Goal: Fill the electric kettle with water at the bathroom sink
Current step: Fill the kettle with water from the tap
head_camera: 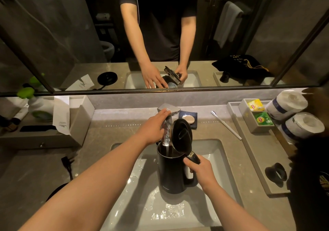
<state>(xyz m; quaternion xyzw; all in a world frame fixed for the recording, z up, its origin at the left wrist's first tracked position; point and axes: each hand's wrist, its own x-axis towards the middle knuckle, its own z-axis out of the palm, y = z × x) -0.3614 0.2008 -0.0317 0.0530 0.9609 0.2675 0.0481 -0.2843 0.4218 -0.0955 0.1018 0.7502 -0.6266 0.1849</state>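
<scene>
A matte black electric kettle [171, 173], a tall smooth cylinder, stands upright inside the white rectangular sink [219, 161], held slightly right of the basin's middle. Its round lid [182, 135] is tipped open on the hinge, standing nearly on edge above the rim. The right hand [201, 170] is wrapped around the kettle's handle, thumb laid on top near the hinge. The left hand [154, 129] reaches to the far side, fingers spread flat over the polished, angular chrome faucet [170, 111]. A clear stream of water [167, 141] falls from the spout into the kettle's open mouth. Wet glints and droplets scatter across the glossy basin floor near the kettle's base.

The stone-look table [110, 129] around the sink is matte and beige-grey, with clear room at the basin's left and far edges. Far and just right of the faucet sits a dark square dish holding a round pale soap [189, 119]. A white toothbrush [226, 124] lies at a slant to the right, just beside a long grey tray [256, 161] whose raised rim runs along the sink's right side. On that tray are yellow and green tea bags [259, 113] in a box, and paper rolls [293, 113] at the far right. A black plug [66, 161] lies on the table at the left.
</scene>
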